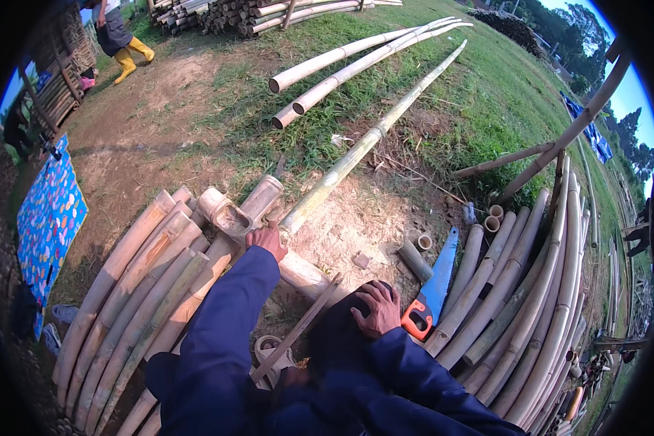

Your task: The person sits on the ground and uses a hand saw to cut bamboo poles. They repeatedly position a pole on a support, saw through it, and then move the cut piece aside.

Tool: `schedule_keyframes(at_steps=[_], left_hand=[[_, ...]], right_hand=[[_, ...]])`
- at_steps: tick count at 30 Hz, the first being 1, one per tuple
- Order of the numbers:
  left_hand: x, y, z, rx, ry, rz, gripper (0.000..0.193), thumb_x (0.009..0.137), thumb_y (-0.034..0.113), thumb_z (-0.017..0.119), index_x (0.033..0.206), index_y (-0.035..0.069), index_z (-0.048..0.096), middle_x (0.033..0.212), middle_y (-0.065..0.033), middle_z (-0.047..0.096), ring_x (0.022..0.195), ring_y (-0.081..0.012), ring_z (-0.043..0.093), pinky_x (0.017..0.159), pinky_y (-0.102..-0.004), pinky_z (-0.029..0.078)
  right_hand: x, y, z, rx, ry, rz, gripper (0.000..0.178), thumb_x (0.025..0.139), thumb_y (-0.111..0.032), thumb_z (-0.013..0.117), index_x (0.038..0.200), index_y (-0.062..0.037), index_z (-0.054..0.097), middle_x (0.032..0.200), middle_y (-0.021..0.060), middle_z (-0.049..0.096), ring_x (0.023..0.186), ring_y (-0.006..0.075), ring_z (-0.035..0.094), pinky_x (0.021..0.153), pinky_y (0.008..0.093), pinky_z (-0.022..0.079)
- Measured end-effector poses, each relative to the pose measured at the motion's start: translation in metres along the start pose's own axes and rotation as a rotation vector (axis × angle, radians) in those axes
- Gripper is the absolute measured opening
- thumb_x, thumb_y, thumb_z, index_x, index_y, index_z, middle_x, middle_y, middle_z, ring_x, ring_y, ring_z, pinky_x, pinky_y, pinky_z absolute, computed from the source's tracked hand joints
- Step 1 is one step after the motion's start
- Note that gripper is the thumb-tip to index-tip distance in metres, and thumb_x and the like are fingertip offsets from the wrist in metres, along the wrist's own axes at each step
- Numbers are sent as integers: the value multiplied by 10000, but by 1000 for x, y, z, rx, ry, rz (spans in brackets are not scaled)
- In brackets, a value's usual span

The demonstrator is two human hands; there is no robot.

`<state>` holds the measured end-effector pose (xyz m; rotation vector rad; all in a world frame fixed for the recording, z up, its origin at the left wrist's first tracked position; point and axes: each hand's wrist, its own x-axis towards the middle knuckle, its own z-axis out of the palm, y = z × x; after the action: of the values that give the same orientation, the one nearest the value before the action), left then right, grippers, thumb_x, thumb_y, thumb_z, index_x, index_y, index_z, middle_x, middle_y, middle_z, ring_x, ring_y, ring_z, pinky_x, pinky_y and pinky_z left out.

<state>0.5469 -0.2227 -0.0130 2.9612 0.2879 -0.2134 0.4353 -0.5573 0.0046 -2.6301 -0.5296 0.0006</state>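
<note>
My left hand (267, 241) is closed at the near end of a long bamboo pole (356, 154) that stretches away over the grass. Just left of that hand sits a bamboo piece with a cut-out notch (227, 216). Below the hand a thicker pale bamboo length (303, 274) runs toward my legs. My right hand (378, 310) rests on my dark-clothed knee, fingers spread, holding nothing. To its right lies a handsaw (437, 277) with a blue blade and an orange handle. A thin bamboo slat (301, 325) stands slanted between my arms.
Bamboo poles lie bundled at left (134, 280) and right (519, 298). Several short bamboo offcuts (414, 260) and sawdust (341, 243) are on the ground ahead. Farther off are more poles (370, 69), a patterned blue sheet (54, 218) and a person in yellow boots (126, 64).
</note>
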Motion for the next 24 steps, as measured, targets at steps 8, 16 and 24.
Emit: schedule_keyframes(at_steps=[8, 16, 24], left_hand=[[-144, -158, -108, 230, 48, -1, 634, 707, 373, 826, 1146, 0, 560, 1005, -195, 707, 1022, -382, 682, 875, -493, 513], [-411, -324, -80, 424, 168, -203, 615, 664, 341, 859, 1121, 54, 563, 1153, -164, 640, 1109, -352, 612, 992, -472, 474], [-574, -384, 30, 525, 207, -399, 471, 661, 217, 819, 1035, 95, 560, 1040, -119, 594, 1068, -311, 587, 988, -470, 444]], right_hand=[[-11, 11, 12, 30, 11, -20, 453, 750, -338, 811, 1161, -167, 725, 1350, 38, 616, 1403, 287, 441, 1178, 568, 254], [-17, 13, 23, -37, 5, -110, 480, 752, -315, 809, 1191, -156, 701, 1406, 54, 580, 1418, 316, 419, 1182, 582, 257], [-12, 10, 17, -170, -3, -106, 492, 733, -307, 807, 1184, -140, 704, 1399, 85, 591, 1418, 338, 427, 1188, 542, 270]])
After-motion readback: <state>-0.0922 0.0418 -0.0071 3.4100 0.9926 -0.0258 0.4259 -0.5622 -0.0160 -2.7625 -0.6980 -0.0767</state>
